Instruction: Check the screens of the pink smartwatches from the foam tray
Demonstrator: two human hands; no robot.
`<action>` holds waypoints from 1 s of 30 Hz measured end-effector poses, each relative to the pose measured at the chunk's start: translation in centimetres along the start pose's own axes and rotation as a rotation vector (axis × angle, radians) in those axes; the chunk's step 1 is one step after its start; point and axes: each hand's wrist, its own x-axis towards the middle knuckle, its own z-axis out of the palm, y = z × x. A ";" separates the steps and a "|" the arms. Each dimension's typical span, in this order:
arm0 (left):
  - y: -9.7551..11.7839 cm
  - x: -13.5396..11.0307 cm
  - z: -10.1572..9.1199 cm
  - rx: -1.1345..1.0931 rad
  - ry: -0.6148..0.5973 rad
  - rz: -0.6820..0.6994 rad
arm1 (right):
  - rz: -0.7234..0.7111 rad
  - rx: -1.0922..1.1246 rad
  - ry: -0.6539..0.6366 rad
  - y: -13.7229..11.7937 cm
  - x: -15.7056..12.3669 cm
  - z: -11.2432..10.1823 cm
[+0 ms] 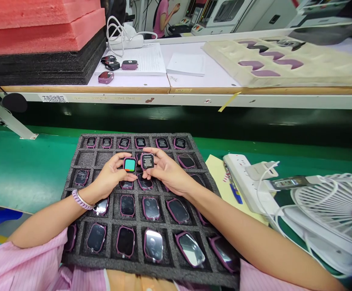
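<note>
Black foam tray [73, 190] under my grips; left hand [111, 178] pinches green-lit purple watch [129, 165]; right hand [167, 173] pinches label-faced watch [147, 161] beside it.

Green bench [27, 169], white shelf [215, 79] behind

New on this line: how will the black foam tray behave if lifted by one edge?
Probably light yet bendy: the foam tray looks soft and porous. Loaded with watch bodies, it may sag and spill them.

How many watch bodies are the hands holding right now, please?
2: a green-screened watch in the left hand, and a watch turned back-up in the right hand.
</note>
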 end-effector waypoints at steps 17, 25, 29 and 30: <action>7.1 -1.6 -4.8 -0.061 0.329 0.673 | -0.391 -1.300 -0.182 -1.2 7.5 5.7; 6.8 -1.9 -5.1 -0.078 0.303 0.643 | -0.406 -1.432 -0.155 1.7 11.4 12.7; 6.2 -1.7 -4.4 -0.104 0.259 0.572 | -0.516 -1.461 -0.123 0.9 10.2 11.6; 6.0 -1.6 -4.1 -0.107 0.240 0.546 | -0.544 -1.474 -0.103 0.3 9.6 10.8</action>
